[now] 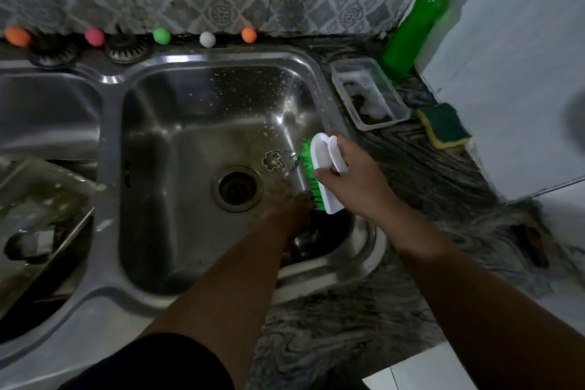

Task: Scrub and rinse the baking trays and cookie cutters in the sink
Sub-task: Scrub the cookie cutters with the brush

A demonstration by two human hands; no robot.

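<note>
right hand [348, 177] gripping scrub brush [319, 172] over sink [196, 123], left hand [292, 207] blurred, grip unclear, cookie cutter [273, 160] nearby

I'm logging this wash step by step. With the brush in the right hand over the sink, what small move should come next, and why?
Probably draw the scrub brush down across whatever the left hand has at the bristles. The right hand grips the brush with its green bristles turned to the left hand. What that hand holds is too blurred to name. A flower cookie cutter lies by the drain.
</note>
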